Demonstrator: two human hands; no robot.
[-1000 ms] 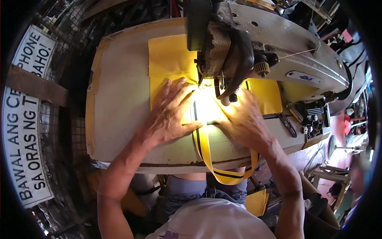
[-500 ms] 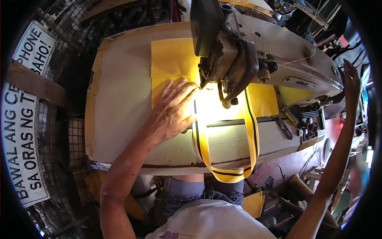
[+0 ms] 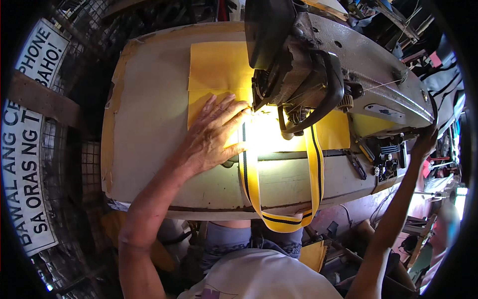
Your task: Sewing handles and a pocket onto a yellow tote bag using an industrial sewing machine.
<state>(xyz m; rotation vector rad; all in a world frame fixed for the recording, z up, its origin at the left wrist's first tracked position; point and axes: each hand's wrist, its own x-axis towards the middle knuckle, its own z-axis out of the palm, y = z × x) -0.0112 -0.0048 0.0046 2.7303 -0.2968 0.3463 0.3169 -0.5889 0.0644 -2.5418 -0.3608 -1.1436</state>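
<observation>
My left hand [image 3: 211, 132] lies flat on a yellow sheet of material [image 3: 219, 65], fingers spread, its tips close to the needle area of a sewing machine [image 3: 368, 55]. Beside its thumb runs a yellow strap with a dark central stripe [image 3: 252, 184]. The strap loops down over the table's near edge, and both its ends go up to the sheet under the machine head. Bright lamp light washes out the stitching spot. At the machine's right end is my right hand [image 3: 424, 142], by the dark handwheel side; its fingers are too unclear to make out.
The worn pale table [image 3: 144, 99] carries the machine. Scissors or pliers with dark handles [image 3: 356, 167] lie right of the strap, beside a small tray of metal parts [image 3: 388, 167]. Wire mesh and a lettered white sign [image 3: 27, 164] stand at left.
My right hand has come down along the machine's right end, toward me. My left hand stays flat on the yellow sheet. The view has shifted slightly.
</observation>
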